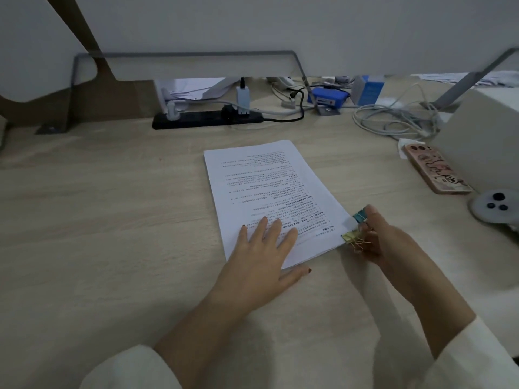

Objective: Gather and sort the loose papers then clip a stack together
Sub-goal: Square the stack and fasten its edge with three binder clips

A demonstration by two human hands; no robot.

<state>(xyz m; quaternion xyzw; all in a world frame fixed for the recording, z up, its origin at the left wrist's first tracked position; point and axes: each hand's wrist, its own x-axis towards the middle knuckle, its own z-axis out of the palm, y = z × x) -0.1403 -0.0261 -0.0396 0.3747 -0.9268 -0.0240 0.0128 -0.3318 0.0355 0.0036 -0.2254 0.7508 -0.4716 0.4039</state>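
Papers [266, 181] (white, printed, squared up) lie under flat left hand [264, 248]; right hand [377, 234] grips binder clips [359, 216].

head cam | fwd + down | close over desk [112, 220] | single view

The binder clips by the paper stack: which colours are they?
One blue clip, one yellow clip; head view.

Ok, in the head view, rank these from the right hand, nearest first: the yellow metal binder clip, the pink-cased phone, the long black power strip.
1. Yellow metal binder clip: gripped by the right hand, at the white paper stack's corner.
2. Pink-cased phone: lying flat, farther back on the right.
3. Long black power strip: by the back wall, far to the left.
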